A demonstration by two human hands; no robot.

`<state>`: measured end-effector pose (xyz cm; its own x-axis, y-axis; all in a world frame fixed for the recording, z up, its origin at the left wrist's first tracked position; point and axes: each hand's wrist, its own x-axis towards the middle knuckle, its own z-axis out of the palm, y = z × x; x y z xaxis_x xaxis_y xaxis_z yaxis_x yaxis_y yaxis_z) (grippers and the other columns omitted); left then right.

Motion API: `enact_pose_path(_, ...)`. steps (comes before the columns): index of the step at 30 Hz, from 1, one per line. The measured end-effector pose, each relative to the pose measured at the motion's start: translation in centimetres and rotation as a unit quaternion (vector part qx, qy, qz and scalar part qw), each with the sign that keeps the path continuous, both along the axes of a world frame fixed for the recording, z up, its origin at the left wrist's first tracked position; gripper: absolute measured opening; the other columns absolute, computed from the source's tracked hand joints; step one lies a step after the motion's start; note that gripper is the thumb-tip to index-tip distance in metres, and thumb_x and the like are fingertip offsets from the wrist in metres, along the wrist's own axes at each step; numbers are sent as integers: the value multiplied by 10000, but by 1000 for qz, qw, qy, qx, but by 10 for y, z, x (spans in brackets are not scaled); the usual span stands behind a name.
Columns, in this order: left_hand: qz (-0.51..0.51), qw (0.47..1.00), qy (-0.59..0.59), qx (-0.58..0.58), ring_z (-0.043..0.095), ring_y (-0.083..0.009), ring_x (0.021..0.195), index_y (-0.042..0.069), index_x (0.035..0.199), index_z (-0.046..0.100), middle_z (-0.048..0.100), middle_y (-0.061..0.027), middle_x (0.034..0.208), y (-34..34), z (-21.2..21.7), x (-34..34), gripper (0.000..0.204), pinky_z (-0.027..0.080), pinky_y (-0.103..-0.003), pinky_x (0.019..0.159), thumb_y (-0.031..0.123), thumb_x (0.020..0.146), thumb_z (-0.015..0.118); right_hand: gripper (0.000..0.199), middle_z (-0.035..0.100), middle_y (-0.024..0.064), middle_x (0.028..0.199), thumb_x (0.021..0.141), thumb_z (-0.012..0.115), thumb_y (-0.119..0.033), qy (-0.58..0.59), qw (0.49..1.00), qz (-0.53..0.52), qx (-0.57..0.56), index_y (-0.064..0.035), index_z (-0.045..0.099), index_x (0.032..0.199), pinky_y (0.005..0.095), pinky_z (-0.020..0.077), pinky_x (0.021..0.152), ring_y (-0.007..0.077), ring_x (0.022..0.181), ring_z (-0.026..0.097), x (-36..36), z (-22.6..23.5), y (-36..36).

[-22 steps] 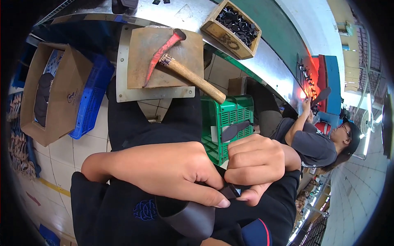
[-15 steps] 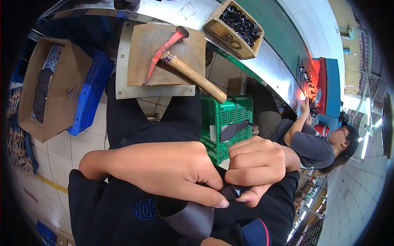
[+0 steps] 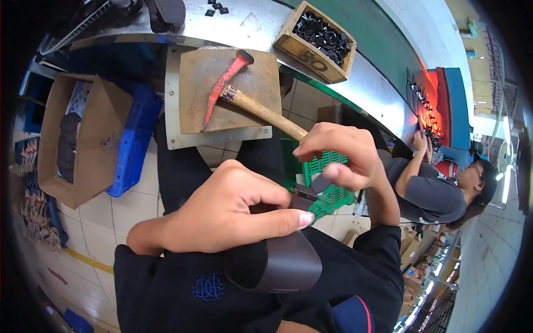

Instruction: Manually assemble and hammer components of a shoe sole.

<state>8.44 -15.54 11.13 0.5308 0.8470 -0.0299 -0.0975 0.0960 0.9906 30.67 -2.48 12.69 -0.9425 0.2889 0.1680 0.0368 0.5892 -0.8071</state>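
Note:
My left hand (image 3: 227,213) is closed round a dark brown open shoe (image 3: 291,263) with a broad curved upper, held in front of my chest. The shoe's narrow dark end (image 3: 304,195), which looks like a heel, sticks out past my fingers. Above it my right hand (image 3: 347,155) hovers with curled fingers and the thumb apart, and nothing shows in it. Its fingertips overlap the tail of a hammer's wooden handle (image 3: 266,114); whether they touch cannot be told. The hammer's red, worn head (image 3: 222,86) rests on a brown board (image 3: 191,72) beyond my knees.
A wooden box (image 3: 311,55) of small black pieces stands on the metal bench (image 3: 383,108). Below is a green crate (image 3: 333,202). At left, a cardboard box (image 3: 105,141) sits by a blue crate (image 3: 139,133). A co-worker (image 3: 433,191) handles things near a glowing red heater (image 3: 430,111).
My right hand has left the shoe's narrow end and moved up toward the hammer handle, its fingers loosening. My left hand has raised the shoe slightly. The whole view has shifted a little.

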Motion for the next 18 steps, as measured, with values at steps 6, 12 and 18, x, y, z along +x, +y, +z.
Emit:
enact_pose_path(6,72,997,33,-7,700,-171,692,-18,887,772,729,-146,777,1,9,-14,165,508,-260,631,130,879,701,197,688,115,877,941,614,-159,9,990,-91,-111,12,684,1008,305,522,667,207,758,680,8,-24,-11)
enact_pose_path(12,254,961,75,78,644,-200,724,-45,953,674,645,-146,811,-2,-15,-22,196,476,-296,634,139,901,715,448,674,122,1065,945,680,-365,70,920,46,-382,27,618,1153,315,516,819,183,952,661,-3,-61,-53)
enact_pose_path(18,277,915,-260,-134,316,-277,1453,41,1550,-168,142,-223,1633,13,-69,-45,1037,283,-379,1165,515,983,559,432,633,88,1201,933,659,-5,103,855,-208,-464,33,483,1325,287,490,933,135,1088,608,-61,-56,-107)
